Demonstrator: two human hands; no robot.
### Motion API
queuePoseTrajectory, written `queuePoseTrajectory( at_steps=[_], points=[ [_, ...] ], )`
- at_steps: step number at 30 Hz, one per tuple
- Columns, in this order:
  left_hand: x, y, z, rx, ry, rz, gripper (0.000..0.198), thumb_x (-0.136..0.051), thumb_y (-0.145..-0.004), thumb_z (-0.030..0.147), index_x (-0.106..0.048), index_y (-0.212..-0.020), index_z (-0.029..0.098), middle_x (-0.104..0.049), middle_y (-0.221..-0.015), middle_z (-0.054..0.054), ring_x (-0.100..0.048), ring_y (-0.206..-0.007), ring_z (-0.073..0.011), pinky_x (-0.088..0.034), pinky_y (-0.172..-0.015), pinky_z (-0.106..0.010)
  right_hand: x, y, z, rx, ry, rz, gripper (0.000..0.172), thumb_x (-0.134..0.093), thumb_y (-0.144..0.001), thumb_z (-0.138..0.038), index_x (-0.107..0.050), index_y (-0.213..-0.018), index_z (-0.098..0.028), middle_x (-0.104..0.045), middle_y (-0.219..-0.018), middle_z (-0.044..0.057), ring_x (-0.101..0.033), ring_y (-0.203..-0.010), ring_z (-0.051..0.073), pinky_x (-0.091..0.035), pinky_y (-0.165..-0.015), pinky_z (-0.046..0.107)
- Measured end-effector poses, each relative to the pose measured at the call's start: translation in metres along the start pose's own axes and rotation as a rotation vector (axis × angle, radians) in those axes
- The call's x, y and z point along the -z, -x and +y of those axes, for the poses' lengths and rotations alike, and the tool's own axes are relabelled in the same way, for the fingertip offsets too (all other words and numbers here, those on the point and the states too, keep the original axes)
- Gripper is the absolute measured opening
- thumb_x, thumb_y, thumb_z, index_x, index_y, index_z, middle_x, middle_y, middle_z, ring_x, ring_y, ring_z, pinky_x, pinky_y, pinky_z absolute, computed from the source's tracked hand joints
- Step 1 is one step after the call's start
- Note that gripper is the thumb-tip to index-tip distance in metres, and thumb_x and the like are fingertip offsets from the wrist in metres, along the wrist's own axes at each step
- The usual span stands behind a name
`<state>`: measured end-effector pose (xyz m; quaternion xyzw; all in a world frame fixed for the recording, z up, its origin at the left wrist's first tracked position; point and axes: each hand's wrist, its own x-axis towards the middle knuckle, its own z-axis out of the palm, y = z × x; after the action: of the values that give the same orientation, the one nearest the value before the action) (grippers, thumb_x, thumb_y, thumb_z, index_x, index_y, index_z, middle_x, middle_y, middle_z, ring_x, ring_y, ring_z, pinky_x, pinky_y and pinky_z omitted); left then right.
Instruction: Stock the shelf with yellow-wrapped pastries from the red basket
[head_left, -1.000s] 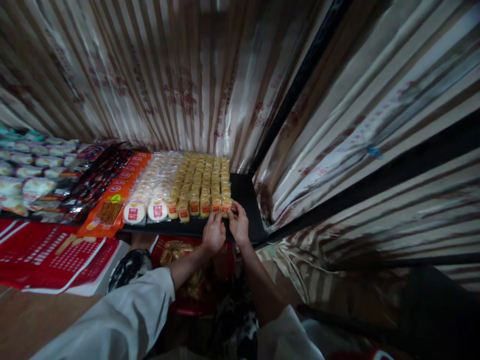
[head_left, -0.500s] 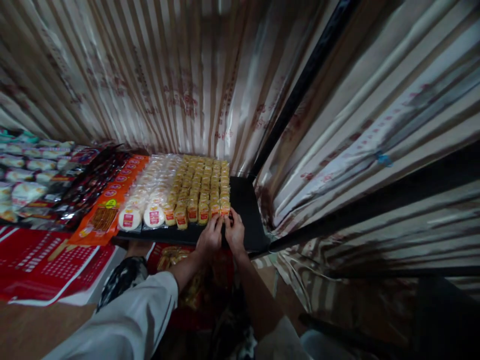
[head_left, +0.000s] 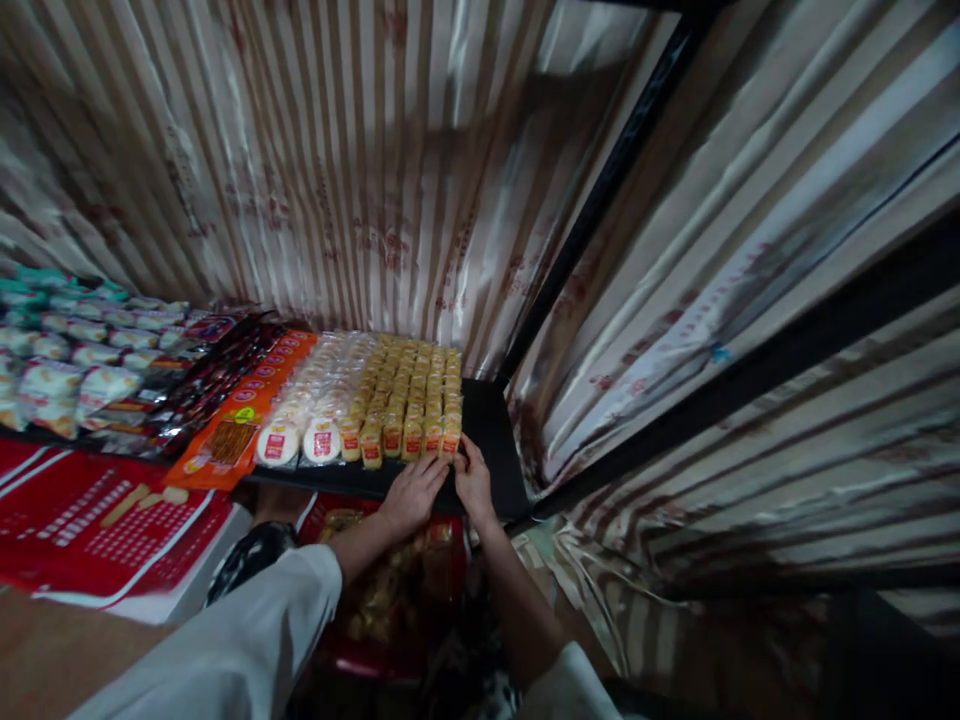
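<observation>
Small yellow snack packs (head_left: 409,390) stand in tight rows on a black shelf (head_left: 491,440), each in clear wrap with an orange-red label at the front. My left hand (head_left: 414,492) lies along the front of the rightmost rows, its fingers stretched out and touching the lower edge of the packs. At the right front corner my right hand (head_left: 472,482) has its fingertips against the end pack (head_left: 451,432), thumb and fingers apart. Neither hand has lifted a pack. The fingertips are partly blurred in the dim light.
Left of the yellow packs are round white wrapped crackers (head_left: 322,440), an orange snack bag (head_left: 232,440), dark bags (head_left: 202,390) and white-green bags (head_left: 49,385). Below are a red printed box (head_left: 112,530) and a red container (head_left: 375,650) of yellow packs. A striped curtain (head_left: 360,180) hangs behind.
My left hand has flattened along the front of the packs, where its fingers were pinched near the end pack before. My right hand stays at the corner. The view has shifted slightly.
</observation>
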<state>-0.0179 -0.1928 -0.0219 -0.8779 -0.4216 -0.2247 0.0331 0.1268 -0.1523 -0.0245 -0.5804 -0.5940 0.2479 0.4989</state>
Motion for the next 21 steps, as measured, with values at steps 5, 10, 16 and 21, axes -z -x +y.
queuePoseTrajectory(
  at_steps=[5, 10, 16, 21],
  points=[
    [-0.004, -0.012, -0.009, -0.096, -0.014, -0.027, 0.049, -0.037, -0.086, 0.02, -0.039, -0.133, 0.01, -0.04, -0.14, -0.009, -0.028, -0.133, -0.0235, -0.033, -0.102, -0.038, 0.005, -0.002, 0.004, -0.046, -0.083, -0.039, 0.04, -0.044, -0.078, -0.027, -0.062, -0.113, -0.02, -0.06, -0.12, 0.007, -0.051, -0.115, 0.02, -0.034, -0.105, 0.04],
    [-0.001, -0.02, -0.008, -0.041, -0.022, -0.007, 0.043, -0.033, -0.089, 0.021, -0.045, -0.129, 0.009, -0.045, -0.137, -0.01, -0.033, -0.13, -0.0231, -0.035, -0.1, -0.037, 0.004, -0.023, 0.01, -0.266, -0.353, 0.038, 0.054, -0.048, -0.079, -0.049, -0.053, -0.125, -0.02, -0.05, -0.133, 0.007, -0.044, -0.124, 0.021, -0.031, -0.107, 0.038],
    [-0.005, -0.023, -0.007, -0.005, -0.026, -0.015, 0.044, -0.034, -0.088, 0.022, -0.044, -0.129, 0.01, -0.048, -0.135, -0.008, -0.037, -0.127, -0.0224, -0.035, -0.099, -0.035, -0.022, -0.066, -0.001, -0.408, -0.682, 0.028, 0.075, -0.035, -0.079, -0.068, -0.041, -0.135, -0.019, -0.038, -0.141, 0.005, -0.037, -0.13, 0.02, -0.031, -0.107, 0.035],
    [-0.008, -0.025, -0.009, 0.059, -0.021, -0.069, 0.044, -0.035, -0.089, 0.024, -0.044, -0.13, 0.01, -0.046, -0.136, -0.009, -0.035, -0.128, -0.0221, -0.033, -0.101, -0.036, -0.034, -0.074, -0.007, -0.405, -0.734, -0.184, 0.074, -0.033, -0.078, -0.071, -0.043, -0.134, -0.023, -0.049, -0.133, 0.003, -0.045, -0.124, 0.021, -0.037, -0.102, 0.033]
  ],
)
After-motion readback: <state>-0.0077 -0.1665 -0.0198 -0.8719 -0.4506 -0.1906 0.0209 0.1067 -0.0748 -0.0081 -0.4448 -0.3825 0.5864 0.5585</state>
